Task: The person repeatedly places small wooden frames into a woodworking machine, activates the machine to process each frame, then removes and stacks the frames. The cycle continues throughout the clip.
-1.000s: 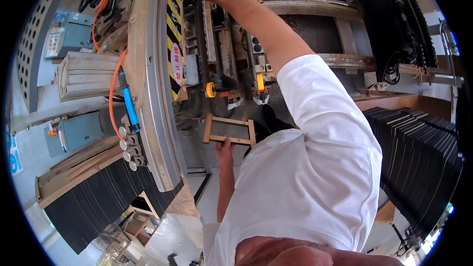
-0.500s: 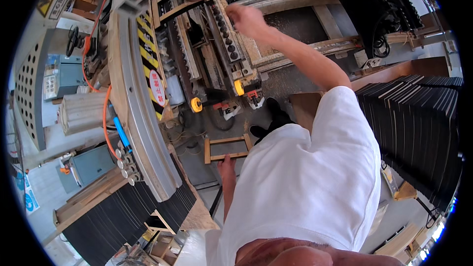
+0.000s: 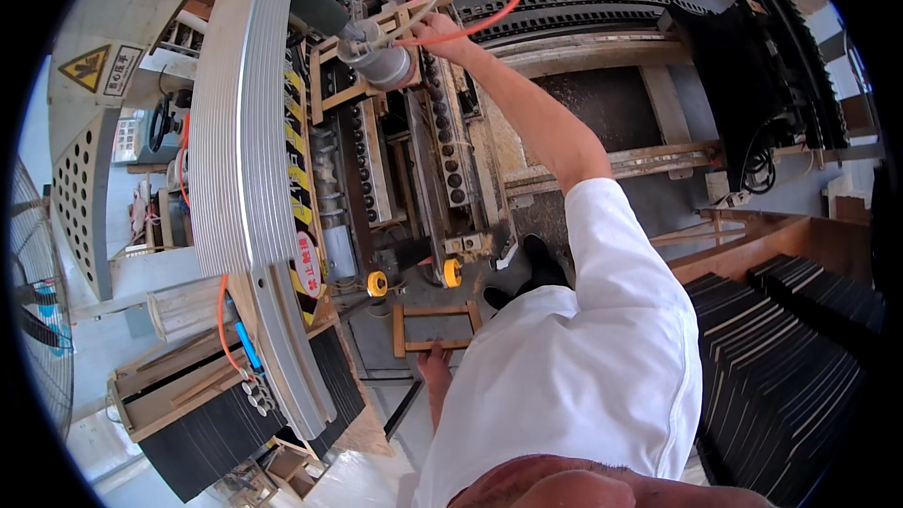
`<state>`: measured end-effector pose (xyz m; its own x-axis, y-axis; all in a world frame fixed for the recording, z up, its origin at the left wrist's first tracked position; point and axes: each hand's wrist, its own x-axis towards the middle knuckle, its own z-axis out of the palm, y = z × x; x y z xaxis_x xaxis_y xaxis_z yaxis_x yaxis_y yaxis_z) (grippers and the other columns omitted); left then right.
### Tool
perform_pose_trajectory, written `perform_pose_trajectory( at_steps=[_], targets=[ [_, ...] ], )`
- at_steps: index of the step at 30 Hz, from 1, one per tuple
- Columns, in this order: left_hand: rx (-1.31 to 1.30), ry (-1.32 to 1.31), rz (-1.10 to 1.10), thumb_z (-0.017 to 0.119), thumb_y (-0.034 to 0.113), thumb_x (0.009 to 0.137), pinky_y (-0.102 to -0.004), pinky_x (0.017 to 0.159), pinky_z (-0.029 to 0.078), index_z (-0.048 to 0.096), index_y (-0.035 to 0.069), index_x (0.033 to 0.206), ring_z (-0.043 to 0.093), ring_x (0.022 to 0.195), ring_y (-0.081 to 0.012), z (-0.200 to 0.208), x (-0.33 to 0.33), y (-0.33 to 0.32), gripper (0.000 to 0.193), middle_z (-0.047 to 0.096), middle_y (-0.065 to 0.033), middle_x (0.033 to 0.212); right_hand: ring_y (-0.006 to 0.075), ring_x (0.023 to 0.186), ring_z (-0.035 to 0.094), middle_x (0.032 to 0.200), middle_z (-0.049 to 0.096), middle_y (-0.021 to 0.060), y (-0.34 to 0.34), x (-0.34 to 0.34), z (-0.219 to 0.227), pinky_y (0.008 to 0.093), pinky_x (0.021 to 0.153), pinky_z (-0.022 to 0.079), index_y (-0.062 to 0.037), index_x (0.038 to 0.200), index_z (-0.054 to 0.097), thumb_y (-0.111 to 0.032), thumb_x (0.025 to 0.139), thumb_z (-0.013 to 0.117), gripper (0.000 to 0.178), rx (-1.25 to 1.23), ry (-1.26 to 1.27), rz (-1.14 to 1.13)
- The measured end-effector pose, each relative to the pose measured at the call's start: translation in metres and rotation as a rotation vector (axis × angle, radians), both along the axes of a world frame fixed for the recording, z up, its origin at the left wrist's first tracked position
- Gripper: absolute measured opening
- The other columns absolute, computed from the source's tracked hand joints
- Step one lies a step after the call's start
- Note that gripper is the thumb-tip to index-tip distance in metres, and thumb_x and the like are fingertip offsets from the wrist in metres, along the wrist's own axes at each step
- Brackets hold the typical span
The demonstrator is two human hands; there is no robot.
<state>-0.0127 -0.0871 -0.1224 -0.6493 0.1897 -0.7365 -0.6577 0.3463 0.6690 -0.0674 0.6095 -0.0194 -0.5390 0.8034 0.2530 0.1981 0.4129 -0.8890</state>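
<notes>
A small rectangular wooden frame (image 3: 435, 310) is held low by my left hand (image 3: 435, 364), its fingers at the near bar. My right arm stretches far forward over the machine. There my right hand (image 3: 440, 36) is closed, with fingers curled beside the wooden frame (image 3: 343, 100) lying across the machine's rails. An orange air hose (image 3: 503, 9) loops past these fingers. What they grip, if anything, I cannot make out. A grey cylindrical machine head (image 3: 384, 66) stands over that frame, left of my right hand.
Two rails with black rollers (image 3: 453, 181) run toward me, ending in yellow knobs (image 3: 451, 273). A ribbed metal beam (image 3: 249, 132) rises at left beside a striped warning strip. Stacks of black-edged panels (image 3: 781, 348) stand at right, others (image 3: 216, 447) at lower left. A cable chain (image 3: 564, 5) crosses the back.
My right hand has moved farther forward, from the right rail to the machine head and the frame there. My view has shifted forward. The left hand still holds its wooden frame low.
</notes>
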Motion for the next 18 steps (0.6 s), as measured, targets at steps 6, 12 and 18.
perform_pose_trajectory(
  at_steps=[6,12,18],
  targets=[
    [-0.057,-0.052,0.035,0.062,0.011,0.088,-0.0340,0.079,0.054,0.056,0.001,0.112,0.060,0.092,-0.0181,0.003,-0.006,0.012,0.026,0.061,-0.0067,0.100,0.0269,0.093,0.065,0.101,0.067,0.0190,0.006,-0.001,0.008,0.0380,0.081,0.050,0.0026,0.110,0.064,-0.018,0.095,0.046,0.031,-0.067,0.127,0.032],
    [-0.091,0.054,-0.087,0.063,0.013,0.088,-0.0321,0.078,0.054,0.056,-0.001,0.111,0.061,0.091,-0.0180,0.014,-0.011,0.062,0.028,0.062,-0.0084,0.102,0.0326,0.077,0.066,0.082,0.064,0.0227,0.009,0.003,0.028,0.0434,0.066,0.052,0.0048,0.091,0.062,-0.015,0.093,0.052,0.022,0.228,-0.121,0.036],
    [-0.105,0.114,-0.153,0.062,0.013,0.089,-0.0343,0.079,0.055,0.055,-0.002,0.117,0.062,0.095,-0.0197,0.021,-0.010,0.086,0.031,0.062,-0.0092,0.106,0.0290,0.059,0.061,0.064,0.059,0.0191,0.020,0.009,0.049,0.0407,0.047,0.047,0.0036,0.082,0.061,-0.045,0.076,0.076,0.051,0.287,-0.284,0.085]
  ],
)
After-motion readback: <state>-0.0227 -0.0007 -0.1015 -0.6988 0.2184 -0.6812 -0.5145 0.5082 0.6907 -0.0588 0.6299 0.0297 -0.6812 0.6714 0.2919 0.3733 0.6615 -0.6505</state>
